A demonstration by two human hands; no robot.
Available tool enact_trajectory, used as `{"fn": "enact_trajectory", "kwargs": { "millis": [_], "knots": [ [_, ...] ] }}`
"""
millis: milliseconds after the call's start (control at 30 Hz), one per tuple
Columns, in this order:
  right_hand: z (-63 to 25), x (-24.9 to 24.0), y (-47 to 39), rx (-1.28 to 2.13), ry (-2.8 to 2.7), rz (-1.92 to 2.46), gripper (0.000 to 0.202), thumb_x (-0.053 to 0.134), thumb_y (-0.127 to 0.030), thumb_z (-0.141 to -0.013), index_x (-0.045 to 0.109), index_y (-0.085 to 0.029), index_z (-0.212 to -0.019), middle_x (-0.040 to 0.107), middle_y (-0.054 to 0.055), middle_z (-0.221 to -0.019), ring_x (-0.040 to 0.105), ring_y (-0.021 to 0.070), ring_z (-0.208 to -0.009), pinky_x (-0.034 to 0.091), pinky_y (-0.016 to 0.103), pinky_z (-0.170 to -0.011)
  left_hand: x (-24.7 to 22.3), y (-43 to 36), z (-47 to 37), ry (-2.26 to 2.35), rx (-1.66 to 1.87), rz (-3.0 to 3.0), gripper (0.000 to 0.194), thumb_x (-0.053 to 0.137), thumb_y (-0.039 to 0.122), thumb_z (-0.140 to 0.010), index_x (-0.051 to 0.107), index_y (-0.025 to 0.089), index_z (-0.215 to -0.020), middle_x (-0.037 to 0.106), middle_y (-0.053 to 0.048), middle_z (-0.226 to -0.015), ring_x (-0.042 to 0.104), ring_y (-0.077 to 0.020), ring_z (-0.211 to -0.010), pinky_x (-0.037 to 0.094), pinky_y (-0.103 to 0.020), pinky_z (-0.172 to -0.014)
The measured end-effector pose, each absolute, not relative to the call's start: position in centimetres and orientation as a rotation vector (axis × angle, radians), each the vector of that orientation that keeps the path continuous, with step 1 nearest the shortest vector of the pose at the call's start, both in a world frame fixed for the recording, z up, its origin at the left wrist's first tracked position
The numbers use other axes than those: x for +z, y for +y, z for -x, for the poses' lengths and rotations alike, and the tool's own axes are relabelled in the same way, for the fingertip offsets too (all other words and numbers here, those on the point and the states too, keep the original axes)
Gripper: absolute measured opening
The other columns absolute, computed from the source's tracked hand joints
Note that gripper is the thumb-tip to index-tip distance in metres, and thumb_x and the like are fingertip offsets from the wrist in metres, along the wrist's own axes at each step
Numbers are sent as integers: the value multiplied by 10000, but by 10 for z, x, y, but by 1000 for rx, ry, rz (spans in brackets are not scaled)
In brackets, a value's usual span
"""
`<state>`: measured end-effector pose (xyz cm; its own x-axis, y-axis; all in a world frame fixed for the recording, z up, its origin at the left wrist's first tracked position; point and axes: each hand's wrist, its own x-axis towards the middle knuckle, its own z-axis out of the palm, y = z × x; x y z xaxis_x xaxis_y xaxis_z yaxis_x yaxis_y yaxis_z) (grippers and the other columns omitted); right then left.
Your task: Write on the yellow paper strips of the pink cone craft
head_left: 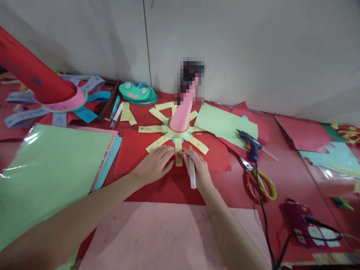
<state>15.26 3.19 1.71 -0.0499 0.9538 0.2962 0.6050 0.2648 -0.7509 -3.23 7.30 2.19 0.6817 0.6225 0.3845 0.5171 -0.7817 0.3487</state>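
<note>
A pink paper cone [181,118] stands in the middle of a ring of yellow paper strips [153,129] spread like rays, with pencil-like marks on several. My left hand [157,163] rests on the red card below, its bent fingertips gripping the edge of the front yellow strip [178,159]. From the other side my right hand [198,167] holds a white marker [192,172] between thumb and fingers, close to the same strip. The marker's upper end meets the strip area; its tip is hidden by my fingers. Under the strips lies a red card [132,150].
At right lie a blue glue gun [251,144] with its cord, scissors [257,183] and a purple box [305,225]. Green paper sheets [56,165] cover the left. Behind them leans a red paper tube [36,67]; green frog cutouts [137,93] sit by the wall.
</note>
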Motion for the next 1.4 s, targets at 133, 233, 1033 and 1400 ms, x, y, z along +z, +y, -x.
{"fn": "enact_trajectory", "kwargs": {
  "millis": [133, 233, 1033, 1400],
  "knots": [
    [-152, 20, 32, 573, -1749, 1436, 182, 432, -273, -960, 610, -239, -969, 710, 60, -1059, 672, 187, -1007, 544, 342, -871, 22, 74, 33, 980, 677, -2608, 322, 432, 147, -898, 463, 130, -1218, 569, -137, -1274, 511, -249, -1235, 414, -466, -1053],
    [-152, 22, 32, 547, -1757, 1431, 182, 434, -267, -959, 613, -235, -967, 715, 57, -1026, 676, 183, -984, 548, 333, -855, 20, 75, 32, 943, 593, -2639, 403, 422, 146, -898, 406, 139, -1300, 544, -130, -1329, 463, -242, -1293, 348, -484, -1103],
    [-153, 22, 30, 638, -1559, 1527, 179, 418, -318, -952, 569, -242, -1012, 729, 45, -981, 704, 183, -931, 556, 291, -765, 19, 80, 41, 735, 241, -2719, 530, 423, 355, -964, 328, 153, -1445, 380, -108, -1493, 301, -226, -1401, 134, -428, -1178],
    [-153, 23, 31, 646, -1566, 1544, 179, 404, -323, -955, 558, -240, -993, 726, 44, -961, 705, 179, -898, 552, 286, -750, 33, 86, 49, 558, 112, -2773, 488, 553, 395, -918, 447, 312, -1387, 278, -84, -1545, 220, -258, -1432, 119, -483, -1162]
  ]
}}
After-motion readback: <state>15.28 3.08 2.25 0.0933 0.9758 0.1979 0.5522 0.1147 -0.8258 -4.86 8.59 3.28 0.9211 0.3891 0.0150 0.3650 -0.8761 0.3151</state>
